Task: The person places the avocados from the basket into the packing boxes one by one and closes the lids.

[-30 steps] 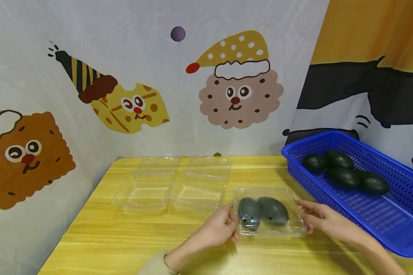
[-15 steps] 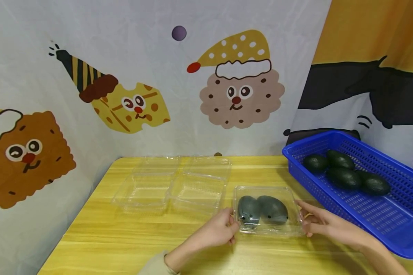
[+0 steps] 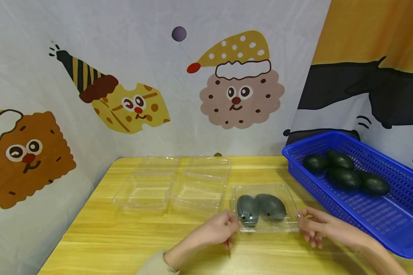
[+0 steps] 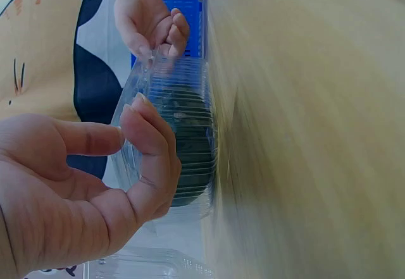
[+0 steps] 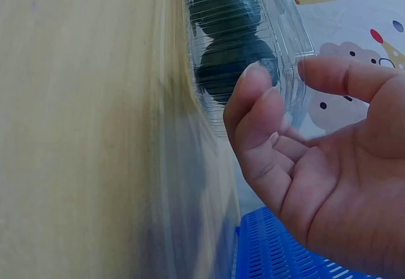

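The left hand [image 3: 215, 229] is pinching the rim beside its near corner, and the right hand [image 3: 330, 227] is loosely pinching the opposite edge, thumb and fingers barely parted, probably for steadiness. Between these grips, the lidded clear box [image 3: 272, 228] is enclosing two dark green fruits [image 3: 270, 207]. Right of the grips, a blue basket [image 3: 399, 217] is holding four loose fruits [image 3: 342, 178], seemingly within easy reach. Left and beyond, two open boxes [image 3: 151, 187] are standing side by side, lids folded back, presumably leaving their trays accessible.
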A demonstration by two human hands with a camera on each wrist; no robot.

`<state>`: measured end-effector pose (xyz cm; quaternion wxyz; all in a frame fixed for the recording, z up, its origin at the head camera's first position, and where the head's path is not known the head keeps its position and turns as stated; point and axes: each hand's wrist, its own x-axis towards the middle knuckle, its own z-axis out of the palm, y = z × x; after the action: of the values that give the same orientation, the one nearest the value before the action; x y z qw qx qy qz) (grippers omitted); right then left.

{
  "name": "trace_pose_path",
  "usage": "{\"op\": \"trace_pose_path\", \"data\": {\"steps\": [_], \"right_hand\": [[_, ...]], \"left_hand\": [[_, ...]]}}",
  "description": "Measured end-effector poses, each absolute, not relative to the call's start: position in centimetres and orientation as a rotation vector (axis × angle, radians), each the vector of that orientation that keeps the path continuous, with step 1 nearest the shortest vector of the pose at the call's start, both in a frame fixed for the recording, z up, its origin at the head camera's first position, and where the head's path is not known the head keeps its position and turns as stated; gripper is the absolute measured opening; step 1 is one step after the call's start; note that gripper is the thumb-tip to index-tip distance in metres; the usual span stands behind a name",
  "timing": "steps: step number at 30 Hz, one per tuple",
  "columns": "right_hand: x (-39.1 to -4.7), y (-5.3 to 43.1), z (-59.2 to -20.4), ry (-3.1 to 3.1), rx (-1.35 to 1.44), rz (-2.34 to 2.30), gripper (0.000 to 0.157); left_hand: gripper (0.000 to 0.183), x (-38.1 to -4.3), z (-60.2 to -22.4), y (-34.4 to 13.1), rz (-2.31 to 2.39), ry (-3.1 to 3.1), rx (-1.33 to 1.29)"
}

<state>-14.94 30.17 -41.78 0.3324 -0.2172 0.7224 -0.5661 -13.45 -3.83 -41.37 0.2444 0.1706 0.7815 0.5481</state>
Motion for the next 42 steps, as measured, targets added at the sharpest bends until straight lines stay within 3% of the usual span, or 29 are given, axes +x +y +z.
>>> {"op": "trace_pose_path", "data": {"steps": [6,22,42], "right_hand": [[-15.3,30.0,-42.2,1.662,-0.61,-1.58,0.031],[-15.0,29.7,-42.2,1.648,-0.534,-1.636,0.029],[-14.9,29.7,-42.5,1.648,-0.5,-1.635,0.027]], "left_hand": [[0.028,-13.6,-41.8,-3.5,1.545,2.059,0.414],[0.026,-13.5,-42.0,-3.4,1.684,1.91,0.318],[0.035,-13.6,-42.6,-2.8,1.691,1.942,0.302]]}}
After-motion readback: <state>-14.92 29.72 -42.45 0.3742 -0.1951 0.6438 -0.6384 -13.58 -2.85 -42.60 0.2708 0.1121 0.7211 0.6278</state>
